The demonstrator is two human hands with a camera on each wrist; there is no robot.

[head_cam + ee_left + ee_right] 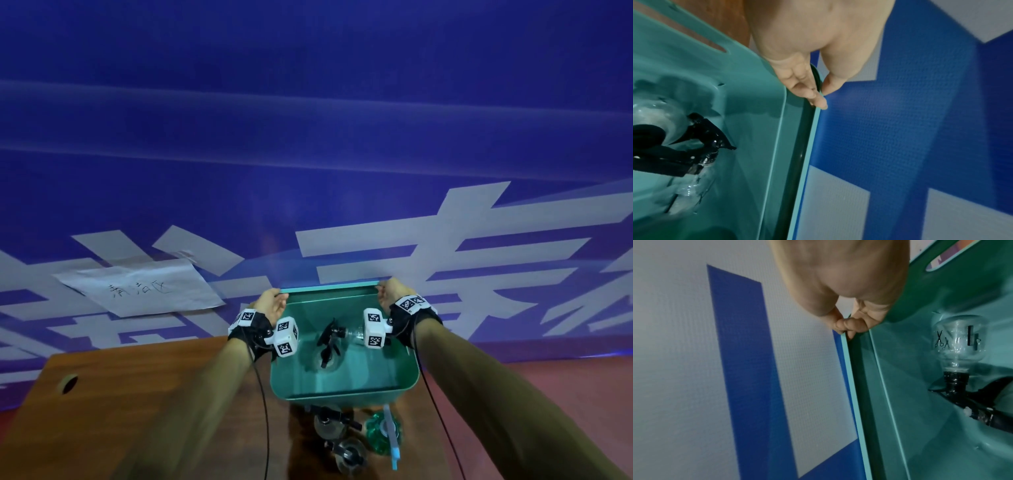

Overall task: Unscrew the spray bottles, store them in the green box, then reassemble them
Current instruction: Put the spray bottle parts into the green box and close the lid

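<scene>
The green box (342, 390) stands tilted on the wooden table, its open top facing me. My left hand (270, 301) pinches the far rim at its left corner, thumb outside and fingers inside, as the left wrist view shows for the hand (821, 97) and rim (809, 146). My right hand (390, 291) pinches the same rim at the right corner (844, 328). Inside the box lie clear spray bottles with black trigger heads (330, 337), seen from the wrists as a trigger head (701, 141) and a clear bottle (957, 340).
On the table in front of the box stand two clear bottles with black heads (332, 421) (349, 455) and a green bottle (380, 431) with a blue tube (394, 445). A blue banner with a taped paper note (144, 291) rises behind. A hole (68, 383) is in the tabletop at left.
</scene>
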